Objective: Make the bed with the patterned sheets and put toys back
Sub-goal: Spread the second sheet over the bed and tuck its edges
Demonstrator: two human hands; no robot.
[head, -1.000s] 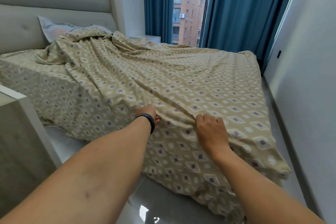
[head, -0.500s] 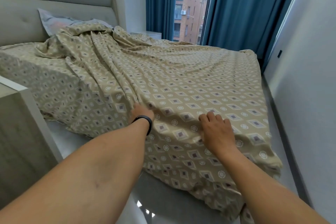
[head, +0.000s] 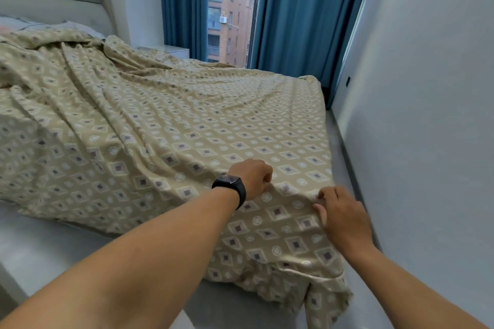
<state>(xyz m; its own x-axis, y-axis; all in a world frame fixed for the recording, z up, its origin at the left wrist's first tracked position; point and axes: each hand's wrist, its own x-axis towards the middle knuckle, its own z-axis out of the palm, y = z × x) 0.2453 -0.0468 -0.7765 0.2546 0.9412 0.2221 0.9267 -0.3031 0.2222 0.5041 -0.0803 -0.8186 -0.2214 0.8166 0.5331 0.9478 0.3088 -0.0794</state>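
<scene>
Fingers (head: 322,212) on sheet (head: 187,128) fold, wall (head: 427,115) near

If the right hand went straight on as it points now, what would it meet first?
The right hand would first meet the patterned sheet, the raised fold it touches; the left hand seems off that line.

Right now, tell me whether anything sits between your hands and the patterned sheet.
Nothing visible does. The left hand grips a raised fold of the patterned sheet, and the right hand touches the same fold just beside it.
</scene>
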